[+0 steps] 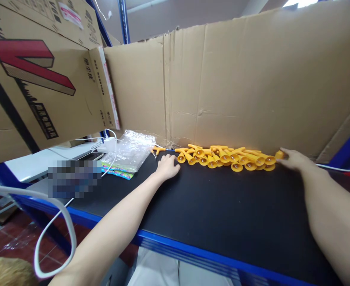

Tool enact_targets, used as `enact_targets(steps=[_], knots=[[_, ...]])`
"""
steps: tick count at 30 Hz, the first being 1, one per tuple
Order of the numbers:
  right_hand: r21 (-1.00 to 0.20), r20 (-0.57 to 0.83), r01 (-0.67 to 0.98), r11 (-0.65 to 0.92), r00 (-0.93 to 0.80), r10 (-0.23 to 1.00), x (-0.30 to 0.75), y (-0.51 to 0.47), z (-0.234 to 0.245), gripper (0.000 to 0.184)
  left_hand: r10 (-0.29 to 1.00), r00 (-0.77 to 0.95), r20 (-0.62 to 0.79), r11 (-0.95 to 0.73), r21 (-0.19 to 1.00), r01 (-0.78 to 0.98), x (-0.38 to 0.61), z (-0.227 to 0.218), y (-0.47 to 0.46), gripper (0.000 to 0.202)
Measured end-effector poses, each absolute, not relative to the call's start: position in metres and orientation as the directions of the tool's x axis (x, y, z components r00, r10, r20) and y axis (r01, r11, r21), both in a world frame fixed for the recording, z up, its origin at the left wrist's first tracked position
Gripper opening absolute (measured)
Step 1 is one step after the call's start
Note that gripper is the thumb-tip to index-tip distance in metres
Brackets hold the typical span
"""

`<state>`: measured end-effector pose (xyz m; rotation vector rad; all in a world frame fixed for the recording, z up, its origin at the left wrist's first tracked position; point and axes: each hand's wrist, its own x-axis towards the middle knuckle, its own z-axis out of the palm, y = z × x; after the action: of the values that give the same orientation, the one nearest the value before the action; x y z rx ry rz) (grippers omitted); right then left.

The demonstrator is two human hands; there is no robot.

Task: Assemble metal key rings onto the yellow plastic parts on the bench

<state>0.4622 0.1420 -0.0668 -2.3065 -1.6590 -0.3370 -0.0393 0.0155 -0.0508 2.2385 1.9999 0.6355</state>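
A row of several small yellow-orange plastic horn-shaped parts lies along the foot of the cardboard wall on the black table top. My left hand rests on the table at the left end of the row, fingers curled down, just short of the nearest part. A single part lies above it. At the row's right end, my right hand has its fingers closed around one yellow part.
A clear plastic bag over coloured packets lies left of the row. A white charger and white cables sit at the left. Printed cardboard boxes overhang the left side. The table has a blue front edge.
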Motion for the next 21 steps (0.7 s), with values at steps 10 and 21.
enact_targets(steps=[10,21], knots=[[-0.195,0.224,0.885,-0.423,0.46,0.859,0.413,0.103,-0.042,0.044,0.964,0.087,0.251,-0.167,0.32,0.933,-0.039,-0.051,0.017,0.034],[-0.285,0.274,0.813,-0.508,0.577,0.769,0.378,0.054,-0.049,0.042,0.958,0.12,0.26,-0.201,0.312,0.928,-0.04,-0.051,0.018,0.029]])
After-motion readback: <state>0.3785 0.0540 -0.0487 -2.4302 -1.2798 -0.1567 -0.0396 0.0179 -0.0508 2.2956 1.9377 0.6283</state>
